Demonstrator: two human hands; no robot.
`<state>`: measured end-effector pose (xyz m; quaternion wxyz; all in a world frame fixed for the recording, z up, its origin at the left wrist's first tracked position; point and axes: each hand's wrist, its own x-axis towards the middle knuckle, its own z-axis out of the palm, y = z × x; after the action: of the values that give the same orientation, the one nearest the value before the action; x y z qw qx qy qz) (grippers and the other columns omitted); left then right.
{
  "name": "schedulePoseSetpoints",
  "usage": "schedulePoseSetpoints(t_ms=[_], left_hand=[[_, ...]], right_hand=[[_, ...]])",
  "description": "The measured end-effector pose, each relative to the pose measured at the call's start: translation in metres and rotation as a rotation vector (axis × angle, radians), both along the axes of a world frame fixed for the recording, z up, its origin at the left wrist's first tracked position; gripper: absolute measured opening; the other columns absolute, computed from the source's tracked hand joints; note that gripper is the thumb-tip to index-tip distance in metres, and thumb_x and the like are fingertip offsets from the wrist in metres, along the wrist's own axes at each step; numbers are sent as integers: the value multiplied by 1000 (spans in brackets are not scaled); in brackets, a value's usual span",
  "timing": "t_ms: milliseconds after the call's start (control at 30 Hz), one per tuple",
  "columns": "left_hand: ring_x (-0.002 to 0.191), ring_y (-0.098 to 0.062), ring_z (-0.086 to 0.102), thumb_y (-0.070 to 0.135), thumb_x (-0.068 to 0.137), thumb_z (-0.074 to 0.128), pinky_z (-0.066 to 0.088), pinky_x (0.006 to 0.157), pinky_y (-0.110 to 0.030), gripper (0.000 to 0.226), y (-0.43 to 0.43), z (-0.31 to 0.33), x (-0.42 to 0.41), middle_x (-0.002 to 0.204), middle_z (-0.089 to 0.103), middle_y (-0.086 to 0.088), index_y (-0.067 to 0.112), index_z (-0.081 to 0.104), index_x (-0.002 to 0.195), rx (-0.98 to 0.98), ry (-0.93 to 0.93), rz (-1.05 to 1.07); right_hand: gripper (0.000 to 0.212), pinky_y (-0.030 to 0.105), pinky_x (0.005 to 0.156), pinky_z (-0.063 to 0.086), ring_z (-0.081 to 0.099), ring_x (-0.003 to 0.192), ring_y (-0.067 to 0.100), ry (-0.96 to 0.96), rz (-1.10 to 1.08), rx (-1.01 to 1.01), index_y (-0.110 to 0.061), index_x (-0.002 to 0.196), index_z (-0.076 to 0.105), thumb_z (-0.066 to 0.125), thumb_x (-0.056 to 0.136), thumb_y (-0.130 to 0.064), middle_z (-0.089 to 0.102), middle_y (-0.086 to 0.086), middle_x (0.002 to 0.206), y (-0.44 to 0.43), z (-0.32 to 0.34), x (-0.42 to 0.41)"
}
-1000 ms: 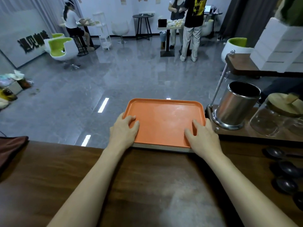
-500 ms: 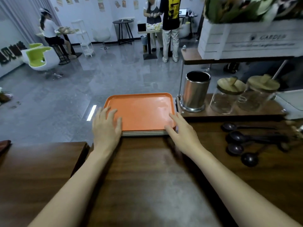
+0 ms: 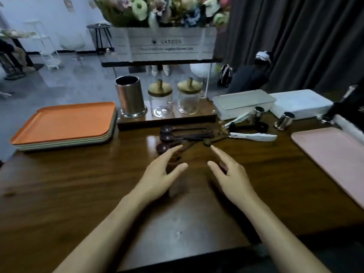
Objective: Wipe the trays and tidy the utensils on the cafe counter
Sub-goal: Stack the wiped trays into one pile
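Spread, empty: left hand (image 3: 157,175), right hand (image 3: 231,175). Just beyond both, spoons (image 3: 177,135) loose, untidied; metal holder (image 3: 130,99) farther beyond. Left of left hand, tray stack (image 3: 65,123) looks squared; wiping unconfirmed.

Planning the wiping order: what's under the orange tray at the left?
The orange tray tops a stack: edges of several pale trays show beneath it along the front and right side, resting on the counter. Their top surfaces are covered, so dirt there cannot be seen.
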<state>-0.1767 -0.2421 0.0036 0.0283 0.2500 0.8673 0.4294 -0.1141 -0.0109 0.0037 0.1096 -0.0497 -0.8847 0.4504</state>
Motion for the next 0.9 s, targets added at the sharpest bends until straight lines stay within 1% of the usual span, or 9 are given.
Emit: schedulePoseSetpoints(t_ms=[100, 200, 300, 400, 533, 700, 800, 833, 900], left_hand=[[132, 3, 49, 67, 91, 55, 41, 112, -31, 63, 66, 2, 19, 146, 51, 22, 51, 36, 150, 10, -25, -69], [130, 9, 46, 68, 89, 53, 40, 111, -26, 66, 125, 0, 32, 144, 52, 23, 48, 38, 150, 5, -26, -152], [130, 10, 47, 69, 90, 52, 41, 110, -24, 65, 184, -5, 33, 144, 53, 23, 48, 39, 150, -2, -31, -256], [129, 5, 50, 71, 91, 52, 46, 110, -32, 61, 243, -14, 27, 142, 55, 22, 50, 41, 147, 11, -47, -343], [127, 0, 54, 72, 89, 50, 49, 107, -40, 64, 320, -19, 28, 140, 58, 18, 43, 47, 145, 6, -50, -392], [135, -7, 48, 48, 99, 57, 40, 115, -36, 50, 381, -23, 37, 147, 54, 12, 35, 49, 147, -58, 20, -376], [150, -16, 30, 39, 102, 56, 28, 123, -38, 54, 402, -36, 43, 162, 35, 3, 33, 42, 154, -137, 94, -328], [153, -19, 23, 39, 103, 54, 24, 125, -42, 54, 408, -42, 45, 165, 28, -1, 32, 40, 155, -165, 123, -304], [157, -24, 13, 53, 102, 45, 18, 127, -47, 56, 413, -53, 52, 167, 24, -7, 32, 41, 154, -232, 152, -234]], right_hand=[[51, 36, 117, 38, 37, 141, -1, -30, -79, 13, -39, 148, 45, 59, 99, -41, 41, -22, 151, 62, 5, 38], [50, 36, 116, 38, 38, 140, 2, -49, -172, 3, -38, 148, 45, 56, 100, -43, 39, -26, 146, 113, 9, 70], [49, 38, 116, 38, 41, 140, 7, -63, -284, 11, -37, 148, 46, 55, 100, -42, 43, -19, 149, 160, 9, 92], [46, 37, 117, 36, 43, 138, 8, -68, -400, 34, -33, 147, 49, 55, 101, -40, 47, -13, 150, 198, 8, 107], [41, 24, 113, 27, 42, 140, 12, -171, -486, 182, -26, 147, 49, 44, 107, -29, 48, -9, 151, 249, 8, 123], [45, 31, 119, 22, 26, 150, 13, -350, -378, 295, -24, 152, 43, 39, 108, -32, 36, -7, 160, 290, -3, 132], [46, 33, 120, 23, 25, 151, 14, -378, -294, 392, -23, 153, 41, 39, 108, -31, 35, -6, 161, 299, -9, 131], [46, 33, 119, 24, 26, 150, 14, -367, -270, 421, -23, 153, 41, 39, 108, -29, 36, -6, 161, 301, -10, 133], [45, 32, 119, 26, 27, 150, 14, -334, -201, 436, -24, 153, 42, 40, 107, -26, 38, -7, 159, 308, -10, 141]])
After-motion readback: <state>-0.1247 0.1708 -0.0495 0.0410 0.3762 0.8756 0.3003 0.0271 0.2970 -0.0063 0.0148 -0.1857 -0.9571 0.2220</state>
